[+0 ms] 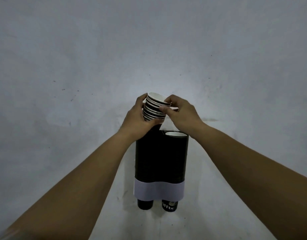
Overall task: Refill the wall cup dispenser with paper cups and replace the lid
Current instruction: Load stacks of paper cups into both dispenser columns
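A black twin-tube cup dispenser [161, 160] with a pale band near its base hangs on the wall. A stack of black paper cups [155, 108] with white rims is held tilted above its left tube, its lower end at the tube's mouth. My left hand [139, 121] grips the stack from the left and below. My right hand [178, 111] pinches the stack's upper rims from the right. The right tube shows a white cup rim [175, 134] at its top. One cup bottom sticks out under each tube [145, 204], the right one printed with letters [169, 205]. No lid is in view.
A bare grey wall [80, 66] fills the view around the dispenser, with small marks and a faint stain to the left.
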